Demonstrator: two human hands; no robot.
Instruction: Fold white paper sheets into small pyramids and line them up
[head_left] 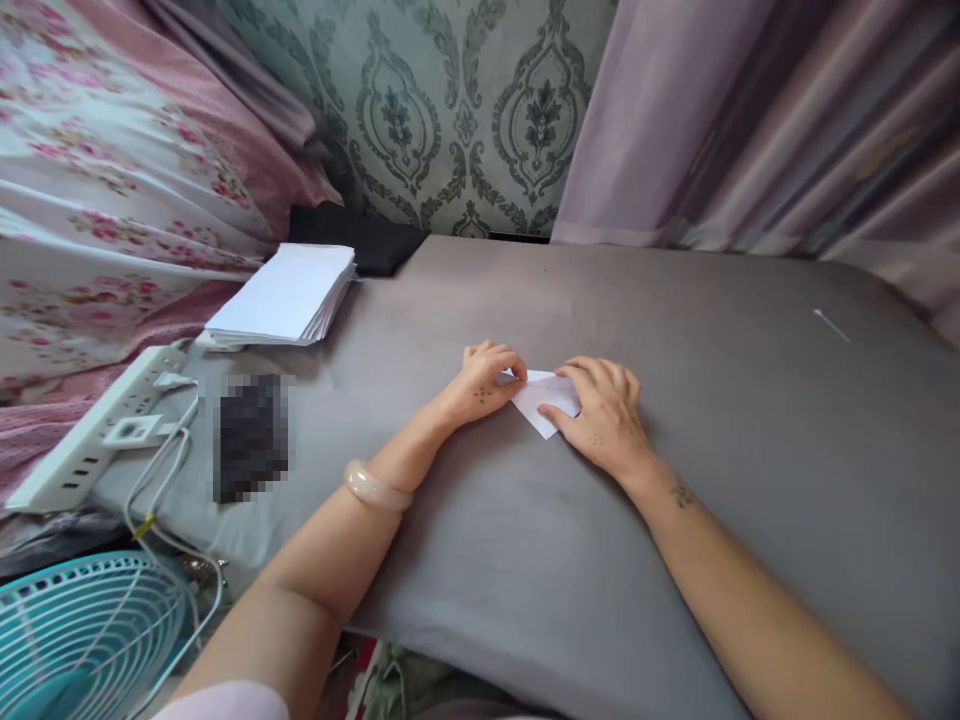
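The folded white paper sheet (pixel 546 415) lies near the middle of the grey cloth-covered bench (pixel 480 560), between the two hands, with one pointed corner directed toward the person. The left hand (pixel 489 382) is at the left side of the sheet; its thumb and index finger are closed together on the paper edge. The right hand (pixel 606 412) is at the right side; its thumb and fingers are spread, the thumb at the lower right edge and the fingers at the upper right. A pale, glossy, ring-shaped bangle (pixel 377 488) encircles the left forearm.

A stack of white paper sheets (pixel 281 290) is positioned at the far left of the bench, just in front of a flat black object (pixel 375 240). A white rectangular power strip (pixel 97 430) with inserted plugs is located along the left edge. A dark pixelated object (pixel 251 435) lies near it; its identity cannot be determined. A thin, light-coloured stick (pixel 832 325) rests at the far right. A turquoise fan with a white wire grille (pixel 82 635) is at the lower left.
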